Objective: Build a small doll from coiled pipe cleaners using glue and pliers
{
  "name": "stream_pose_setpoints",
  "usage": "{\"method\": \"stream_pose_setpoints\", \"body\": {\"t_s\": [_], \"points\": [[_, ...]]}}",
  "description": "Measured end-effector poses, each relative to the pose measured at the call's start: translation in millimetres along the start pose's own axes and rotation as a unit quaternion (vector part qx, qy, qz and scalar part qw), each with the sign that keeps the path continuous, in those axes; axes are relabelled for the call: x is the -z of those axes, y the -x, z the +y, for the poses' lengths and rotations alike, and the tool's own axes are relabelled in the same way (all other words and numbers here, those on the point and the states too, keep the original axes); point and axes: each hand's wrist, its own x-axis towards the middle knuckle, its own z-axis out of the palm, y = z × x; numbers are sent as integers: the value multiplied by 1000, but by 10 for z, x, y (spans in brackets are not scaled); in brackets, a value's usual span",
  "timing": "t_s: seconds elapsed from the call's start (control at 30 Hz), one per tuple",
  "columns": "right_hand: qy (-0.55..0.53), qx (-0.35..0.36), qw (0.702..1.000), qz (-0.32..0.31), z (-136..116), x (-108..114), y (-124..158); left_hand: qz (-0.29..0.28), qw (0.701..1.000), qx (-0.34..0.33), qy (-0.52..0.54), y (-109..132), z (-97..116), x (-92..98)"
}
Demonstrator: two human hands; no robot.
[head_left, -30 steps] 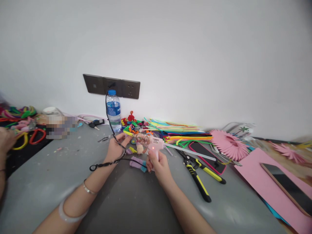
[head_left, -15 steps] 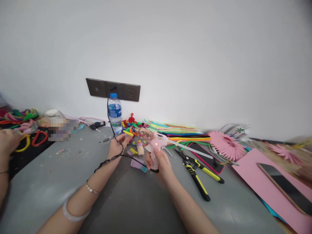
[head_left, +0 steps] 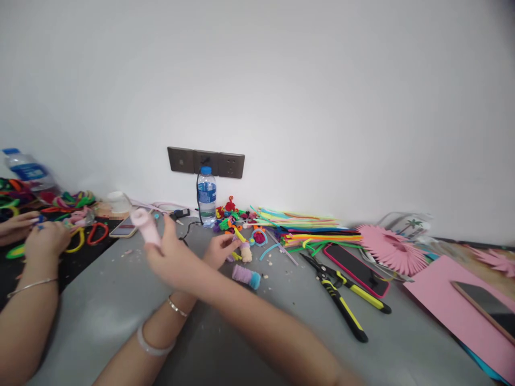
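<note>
My right arm reaches across to the left. My right hand (head_left: pixel 171 260) is motion-blurred and closed round the pink glue gun (head_left: pixel 145 227), held above the grey table (head_left: pixel 225 338); its black cord (head_left: pixel 185 234) trails back toward the wall socket (head_left: pixel 206 162). My left hand (head_left: pixel 218 250) lies behind that arm, its fingers pinched on a small yellow pipe-cleaner piece (head_left: pixel 239 235) beside a little craft figure (head_left: pixel 245 252). A purple and blue roll (head_left: pixel 247 276) lies just to the right.
A water bottle (head_left: pixel 206 196) stands by the wall. Coloured pipe cleaners (head_left: pixel 309 225), yellow-handled pliers (head_left: pixel 343 296), a pink-cased phone (head_left: pixel 357 269), pink paper fans (head_left: pixel 392 249) and pink paper (head_left: pixel 454 306) lie at the right. Another person's hands (head_left: pixel 45 241) work at the left.
My right hand has swung the glue gun from the middle of the table far to the left, across my left arm. The view has shifted left; my left hand stays by the craft figure.
</note>
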Motion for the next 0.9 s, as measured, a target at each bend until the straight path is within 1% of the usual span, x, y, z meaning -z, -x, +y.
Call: {"method": "stream_pose_setpoints", "body": {"t_s": [0.03, 0.07, 0.1, 0.17, 0.27, 0.33, 0.4, 0.47, 0.5, 0.57, 0.63, 0.67, 0.7, 0.73, 0.77, 0.83, 0.9], "points": [[99, -9, 995, -8, 60, -87, -34, -44, 999, 11, -7, -16, -2, 7], [182, -20, 983, -17, 114, -162, -54, -84, 996, 21, -16, -33, -6, 15], [240, -31, 970, -24, 161, -227, -65, -112, 993, 27, -23, -48, -13, 23], [310, -58, 948, -49, 234, -323, -71, -122, 992, 26, -34, -75, -33, 38], [348, -88, 931, -70, 308, -403, -73, -114, 992, 19, -47, -102, -62, 55], [362, -95, 925, -62, 344, -431, -67, -111, 992, 19, -51, -110, -66, 58], [378, -87, 921, -44, 370, -450, -42, -111, 992, 19, -49, -107, -55, 54], [397, -63, 915, -24, 373, -453, 17, -109, 993, 18, -42, -100, -38, 45], [406, -38, 913, -16, 364, -441, 63, -109, 993, 19, -38, -98, -32, 42], [411, 39, 911, -13, 325, -370, 194, -102, 994, 22, -28, -106, -29, 41], [389, 130, 912, -12, 282, -208, 381, -87, 996, 26, -19, -133, -42, 49], [367, 162, 916, 4, 274, -86, 494, -79, 996, 29, -15, -152, -51, 55], [340, 175, 923, 31, 282, 64, 616, -73, 997, 34, -12, -170, -59, 61], [315, 173, 932, 56, 310, 242, 744, -70, 997, 38, -9, -184, -63, 64], [294, 154, 939, 93, 357, 442, 874, -71, 997, 41, -7, -192, -63, 65], [267, 94, 945, 166, 496, 882, 1119, -80, 996, 41, -5, -186, -46, 56], [285, 22, 937, 198, 646, 1313, 1321, -89, 995, 36, -14, -154, -13, 37]]}}
